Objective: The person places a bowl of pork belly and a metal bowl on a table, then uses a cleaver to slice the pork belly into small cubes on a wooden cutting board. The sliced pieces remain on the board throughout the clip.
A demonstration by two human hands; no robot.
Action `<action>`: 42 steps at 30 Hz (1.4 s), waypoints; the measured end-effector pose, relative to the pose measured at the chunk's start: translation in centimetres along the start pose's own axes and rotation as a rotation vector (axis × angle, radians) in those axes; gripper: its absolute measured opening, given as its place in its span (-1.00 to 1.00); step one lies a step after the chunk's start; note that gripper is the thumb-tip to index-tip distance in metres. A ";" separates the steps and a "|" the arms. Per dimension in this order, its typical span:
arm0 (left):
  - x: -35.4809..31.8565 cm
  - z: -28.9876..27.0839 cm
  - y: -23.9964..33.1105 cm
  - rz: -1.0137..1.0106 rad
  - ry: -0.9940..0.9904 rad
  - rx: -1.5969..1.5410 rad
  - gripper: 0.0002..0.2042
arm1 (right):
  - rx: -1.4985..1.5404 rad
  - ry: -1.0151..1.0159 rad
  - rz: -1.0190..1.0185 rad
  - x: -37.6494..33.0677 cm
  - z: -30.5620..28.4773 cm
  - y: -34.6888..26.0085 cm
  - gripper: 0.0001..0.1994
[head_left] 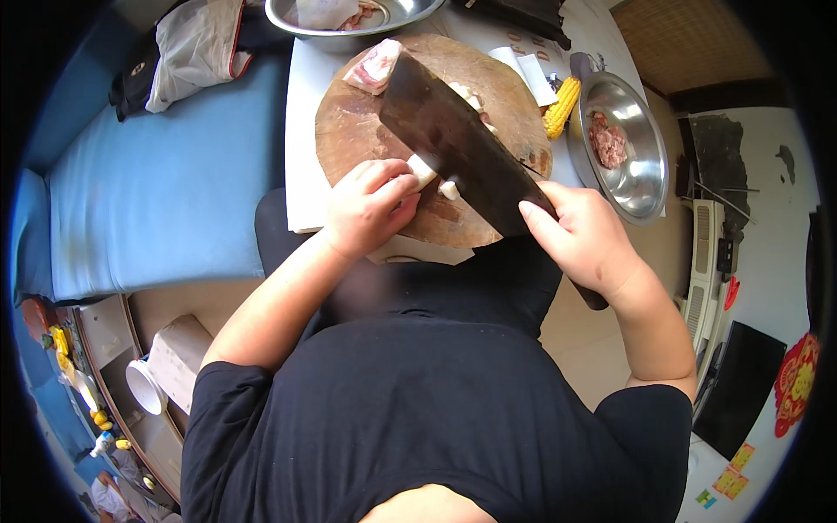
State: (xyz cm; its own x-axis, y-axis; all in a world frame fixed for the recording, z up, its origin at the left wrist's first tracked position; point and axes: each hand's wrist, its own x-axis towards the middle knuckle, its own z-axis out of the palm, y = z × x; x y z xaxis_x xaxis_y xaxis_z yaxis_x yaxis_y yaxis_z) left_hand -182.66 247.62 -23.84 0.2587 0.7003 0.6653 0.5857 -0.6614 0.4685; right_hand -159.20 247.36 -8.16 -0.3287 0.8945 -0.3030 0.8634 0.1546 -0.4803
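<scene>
My right hand [586, 235] is closed round the handle of a broad dark cleaver [462, 144], whose blade slants over the round wooden chopping board [349, 131]. Closed with curled fingers, my left hand [373, 202] presses a strip of white fat [422, 172] on the board, close beside the blade. A small cut white piece [449, 190] lies between that strip and the cleaver. Further white bits [466, 94] show beyond the blade, partly hidden by it. At the board's far edge rests a chunk of pink-and-white fatty meat [375, 66].
Right of the board stand a corn cob [562, 108] and a metal bowl [649, 166] with ground-looking meat [607, 141]. Another metal bowl [410, 12] sits at the far side, holding meat and a pale sheet. Folded white paper [527, 74] lies by the corn. A blue sofa [166, 183] flanks the table.
</scene>
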 end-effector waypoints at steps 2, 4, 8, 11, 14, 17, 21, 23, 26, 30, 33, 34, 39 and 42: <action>-0.2 0.2 -0.2 -0.003 -0.002 0.006 -0.78 | -0.061 0.013 -0.001 0.1 0.4 -0.6 -0.78; -0.2 0.2 -0.2 -0.020 -0.012 0.002 -0.79 | -0.129 0.017 -0.035 0.7 0.7 -1.2 -0.80; -0.1 -0.1 -0.1 -0.080 -0.024 -0.026 -0.78 | -0.251 0.018 -0.171 2.7 1.9 -3.0 -0.82; 0.0 -0.1 -0.2 -0.098 -0.005 -0.012 -0.75 | -0.269 0.089 -0.270 5.0 4.0 -2.8 -0.82; -0.1 -0.1 -0.1 -0.102 -0.003 0.027 -0.75 | -0.310 0.076 -0.269 5.5 4.4 -2.7 -0.80; -0.3 0.0 -0.2 -0.105 0.000 0.045 -0.78 | -0.297 -0.027 -0.176 4.9 3.5 -2.0 -0.77; -0.4 -0.1 0.1 -0.124 -0.014 0.029 -0.83 | -0.284 -0.111 -0.042 2.9 1.4 -0.2 -0.73; -0.4 -0.1 0.2 -0.119 -0.017 0.008 -0.84 | -0.183 -0.122 0.045 2.9 0.1 1.3 -0.70; -0.3 0.1 0.2 -0.100 -0.016 -0.009 -0.84 | -0.097 -0.128 0.077 4.1 0.3 2.3 -0.64; -0.5 0.1 -0.1 -0.097 -0.032 -0.003 -0.83 | -0.234 -0.077 -0.047 6.0 1.7 -0.8 -0.65; -0.7 -0.1 -0.1 -0.086 -0.023 -0.042 -0.81 | -0.166 -0.041 -0.045 6.4 1.5 -0.2 -0.65; -0.7 0.0 -0.3 -0.084 -0.014 -0.061 -0.80 | -0.170 0.004 -0.046 5.7 1.0 -0.6 -0.66; -1.0 -0.6 -0.5 -0.016 0.045 -0.065 -0.79 | 0.015 0.118 -0.122 2.5 0.9 -0.1 -0.75; -1.2 -0.5 -0.7 -0.015 0.043 -0.066 -0.79 | 0.024 0.027 -0.070 0.8 0.4 -2.0 -0.76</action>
State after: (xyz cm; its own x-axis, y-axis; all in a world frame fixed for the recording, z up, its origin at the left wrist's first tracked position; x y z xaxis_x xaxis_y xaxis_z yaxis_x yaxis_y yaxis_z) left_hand -183.79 247.06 -24.68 0.2159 0.6988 0.6820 0.5367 -0.6684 0.5149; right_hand -161.31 247.61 -7.80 -0.3772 0.8928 -0.2462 0.8291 0.2071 -0.5193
